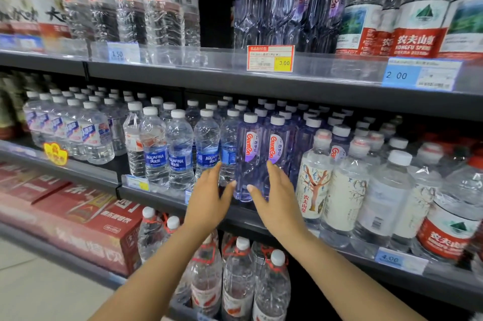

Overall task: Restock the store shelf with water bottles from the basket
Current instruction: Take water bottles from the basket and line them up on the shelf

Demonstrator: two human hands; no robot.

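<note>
Three packed tiers of the store shelf [261, 82] face us, the middle one nearly full. At its front edge stands a purple Ganten bottle [248, 161], upright beside its twin. Our left hand [209, 197] and right hand [277, 195] flank it, fingers straight, holding nothing; the basket is out of view, so what's left we can't say.

Ganten bottles [248, 161] purple, white caps; Aquafina labels [156, 159] blue; cartons [86, 221] red; shelf [261, 85] grey.
</note>
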